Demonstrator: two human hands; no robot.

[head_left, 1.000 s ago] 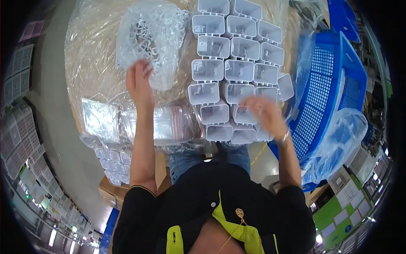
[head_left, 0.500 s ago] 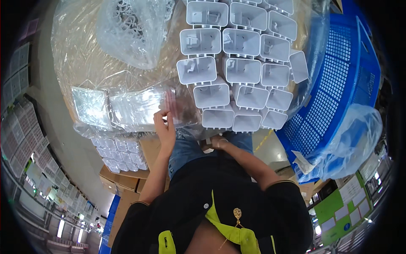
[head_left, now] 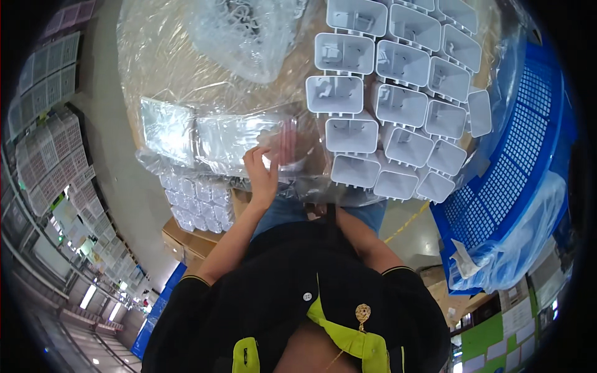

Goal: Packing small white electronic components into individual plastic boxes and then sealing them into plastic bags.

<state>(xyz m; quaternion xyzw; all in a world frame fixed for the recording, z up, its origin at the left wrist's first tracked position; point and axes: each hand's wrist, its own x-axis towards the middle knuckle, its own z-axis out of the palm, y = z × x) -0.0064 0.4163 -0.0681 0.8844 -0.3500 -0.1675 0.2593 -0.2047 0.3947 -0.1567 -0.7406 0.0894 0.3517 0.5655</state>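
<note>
My left hand rests on the near edge of a stack of clear plastic bags, its fingers bent and the thumb apart from them. I see nothing held in it. A reddish strip shows at the right end of the bags. My right forearm reaches down to my lap below the table's edge, and the hand there is mostly hidden. To the right of the bags stand rows of light grey open plastic bins, some with small grey parts inside.
A clear bag of grey parts lies at the back on the plastic-covered table. Blue perforated crates with plastic film stand at right. Below the table on the left, wrapped clear packs sit on a cardboard box.
The view has shifted, so the table's contents appear farther right. My left hand has reached slightly farther onto the bags. My right hand has dropped from partial sight near my lap.
</note>
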